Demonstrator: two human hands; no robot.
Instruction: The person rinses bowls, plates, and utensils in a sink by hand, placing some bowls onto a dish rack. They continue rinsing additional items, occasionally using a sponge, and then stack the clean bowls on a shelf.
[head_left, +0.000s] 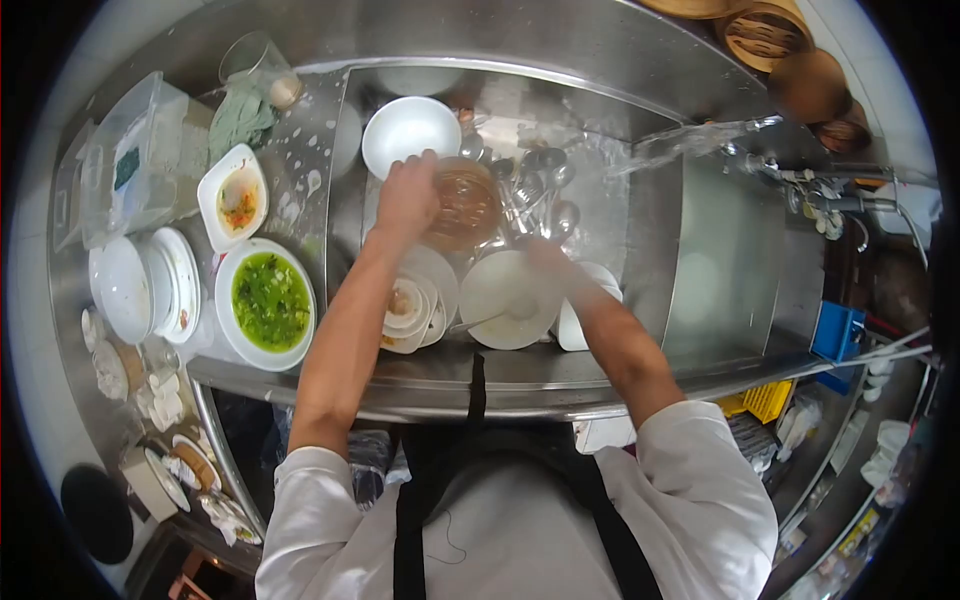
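My left hand [408, 198] is at the left rim of a round brown bamboo steamer [468, 205], with its fingers closed on the edge; the thumb side is partly hidden. Just beyond those fingertips sits a white bowl [410, 135]. My right hand [550, 268] is smeared by motion over the right edge of a large white plate [500, 310], close to a heap of metal spoons [540, 190]; its fingers cannot be made out. Stacked small dishes [408, 305] lie below my left wrist. A white dish [588, 318] shows partly under my right forearm.
Water runs from a tap [765, 123] into the sink [650, 240]. On the left counter stand a bowl of green soup [270, 302], a dish with food remains [237, 200], stacked white bowls [130, 290] and a clear plastic tub [145, 160]. More steamers [765, 35] sit at top right.
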